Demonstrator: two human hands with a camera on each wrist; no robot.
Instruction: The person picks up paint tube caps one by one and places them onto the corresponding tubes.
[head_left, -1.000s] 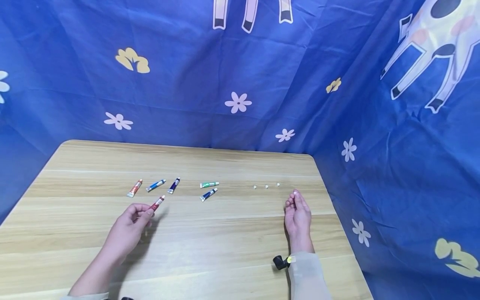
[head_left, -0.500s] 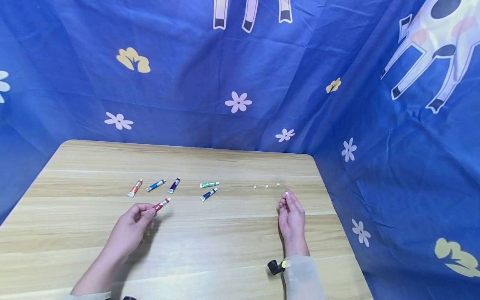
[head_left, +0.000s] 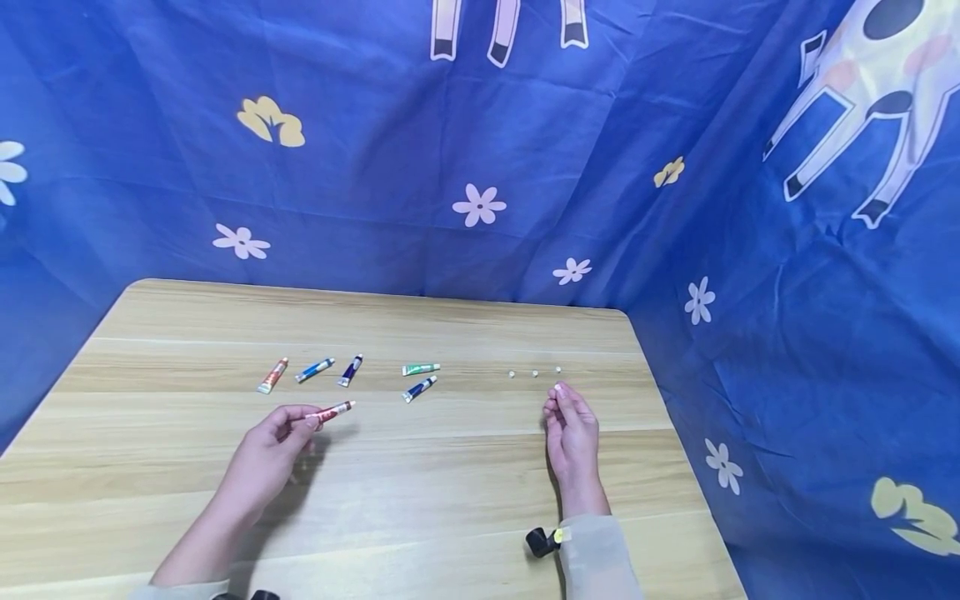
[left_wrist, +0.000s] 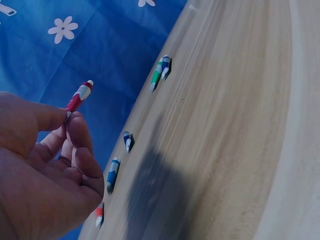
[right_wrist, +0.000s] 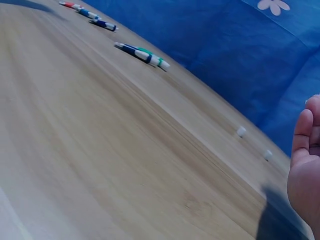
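Note:
My left hand (head_left: 273, 450) pinches a red paint tube (head_left: 333, 412) by its flat end, between thumb and forefinger. The tube is held above the table, its pale tip pointing right; in the left wrist view the same red tube (left_wrist: 79, 97) slants upward. Over on the right, my right hand (head_left: 576, 437) pinches a small white cap (head_left: 558, 387) at the fingertips, palm turned inward. In the right wrist view only part of the right hand (right_wrist: 306, 170) shows, at the edge. Just beyond its fingertips lie three white caps (head_left: 535, 373) in a row.
Left of centre lie an orange-red tube (head_left: 273, 376), a light blue tube (head_left: 315, 370) and a dark purple-blue tube (head_left: 350, 370). A green tube (head_left: 421, 369) and a navy tube (head_left: 419, 388) lie nearer the middle. Blue patterned cloth (head_left: 360, 167) hangs behind the wooden table (head_left: 450, 517).
My right hand has moved left with the white cap, toward the row of caps. My left hand has shifted slightly right, and the red tube has tilted from up-right to nearly level.

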